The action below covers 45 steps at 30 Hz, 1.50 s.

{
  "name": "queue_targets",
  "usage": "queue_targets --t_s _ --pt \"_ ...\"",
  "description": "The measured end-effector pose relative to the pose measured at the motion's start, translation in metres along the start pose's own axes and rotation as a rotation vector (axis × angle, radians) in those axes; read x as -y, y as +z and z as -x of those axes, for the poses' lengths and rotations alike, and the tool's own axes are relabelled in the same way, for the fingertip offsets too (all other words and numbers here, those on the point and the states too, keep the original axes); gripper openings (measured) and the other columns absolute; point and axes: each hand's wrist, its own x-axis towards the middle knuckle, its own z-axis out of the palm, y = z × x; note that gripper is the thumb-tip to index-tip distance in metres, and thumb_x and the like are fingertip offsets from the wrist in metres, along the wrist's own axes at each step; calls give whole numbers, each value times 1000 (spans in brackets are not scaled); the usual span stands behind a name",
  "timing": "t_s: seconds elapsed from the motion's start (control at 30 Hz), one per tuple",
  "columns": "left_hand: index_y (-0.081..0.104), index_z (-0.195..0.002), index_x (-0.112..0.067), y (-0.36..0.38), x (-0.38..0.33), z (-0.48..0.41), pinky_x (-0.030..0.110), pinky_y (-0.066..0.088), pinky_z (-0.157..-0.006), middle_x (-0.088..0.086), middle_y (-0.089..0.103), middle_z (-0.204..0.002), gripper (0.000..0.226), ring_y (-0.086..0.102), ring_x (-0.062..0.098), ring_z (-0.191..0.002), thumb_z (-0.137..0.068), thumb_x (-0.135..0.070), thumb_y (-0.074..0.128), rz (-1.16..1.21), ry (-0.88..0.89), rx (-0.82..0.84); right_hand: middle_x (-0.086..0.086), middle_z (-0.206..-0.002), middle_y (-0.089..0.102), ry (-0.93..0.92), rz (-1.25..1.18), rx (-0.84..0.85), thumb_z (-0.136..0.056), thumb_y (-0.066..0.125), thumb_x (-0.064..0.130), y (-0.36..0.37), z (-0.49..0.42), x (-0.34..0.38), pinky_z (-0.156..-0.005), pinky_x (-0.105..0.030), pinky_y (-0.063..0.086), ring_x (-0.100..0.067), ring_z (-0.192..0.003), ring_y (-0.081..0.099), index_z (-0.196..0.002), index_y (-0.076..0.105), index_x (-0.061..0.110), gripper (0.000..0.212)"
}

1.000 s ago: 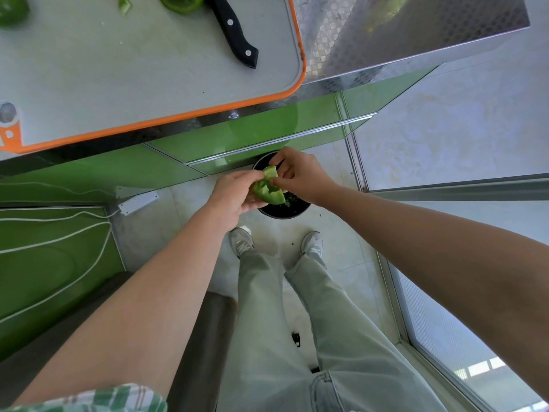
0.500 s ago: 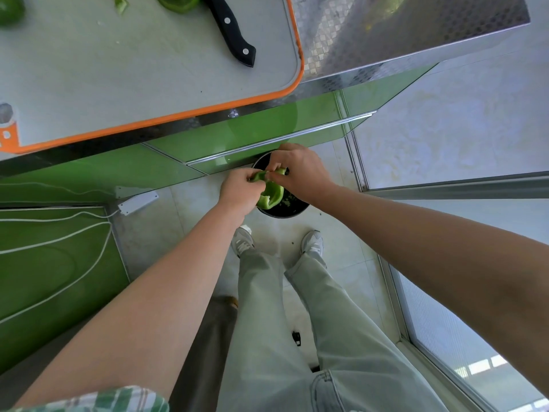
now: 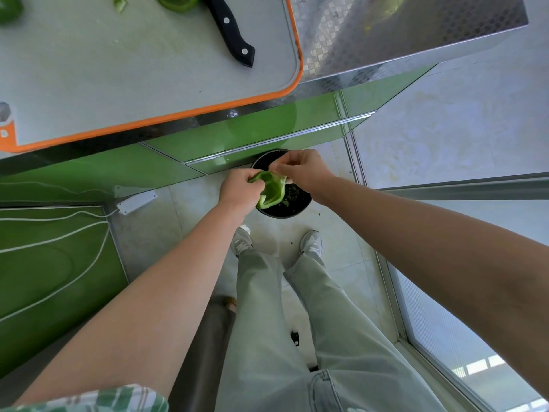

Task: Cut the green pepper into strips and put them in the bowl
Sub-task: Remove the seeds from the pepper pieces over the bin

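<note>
A person stood at a steel counter [image 3: 386, 34] and looked down past an orange-rimmed cutting board [image 3: 133, 78] to a black round container [image 3: 297, 208] on the floor, close against the green cabinet front. Both arms were stretched out over it. The left hand [image 3: 239, 193] was nearer the body, its fingers curled round the left edge of a green pepper piece [image 3: 271, 188]. The right hand [image 3: 303, 173] met it from the far right, fingers pinched together at the piece's upper rim. The piece hung between the two hands, directly above the container. Its long axis ran from the fingers down toward the person's feet, and its hollow side appeared to face the camera.

Any cutting called for a lift up and to the left, since the black-handled knife [image 3: 234, 34] lay well apart on the board, its blade cut off by the frame's top edge. Cut pepper pieces [image 3: 176, 1] beside the knife were likewise cropped.

Whether the right fingers held flesh or pith could not be told. Green flecks lay inside the container, too small to identify. No bowl was in view.
</note>
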Motion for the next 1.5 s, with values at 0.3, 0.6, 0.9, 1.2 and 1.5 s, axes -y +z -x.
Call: queue_targets --t_s 0.3,0.6,0.9,1.2,1.5 --pt "72 -99 -21 -7 7 -3 43 54 -91 6 71 -93 33 66 27 -96 -82 -2 51 16 -65 -49 -5 -74 66 72 -68 -104 -88 68 21 -10 0 2 -75 -29 58 -19 -71 63 -84 66 1 21" --pt "64 -107 -20 -9 5 -6 35 51 -77 4 64 -99 28 63 25 -94 -82 -9 57 60 -107 -43 0 -73 62 -41 292 -142 -84 68 9 -12 2 -7 -72 -30 55 -13 -62 60 -96 66 9 12" --pt "55 -93 -23 -3 4 -3 41 56 -81 7 62 -94 21 64 26 -89 -80 -9 65 46 -78 -21 -8 -75 68 -77 197 123 -82 75 19 -7 10 -1 -75 -33 59 -21 -71 67 -95 60 7 23" --pt "51 -102 -16 4 -2 3 35 56 -66 1 54 -87 27 60 23 -83 -81 -11 67 69 -84 -39 -15 -74 69 24 84 70 -85 72 15 -6 14 -4 -78 -38 59 -27 -73 69 -78 66 7 12" --pt "53 -106 -13 4 -5 6 22 49 -53 2 54 -93 23 60 15 -79 -86 -4 62 192 -94 -53 -10 -64 70 -88 317 -20 -82 74 12 1 13 -9 -65 -36 61 -22 -61 71 -73 66 7 13"
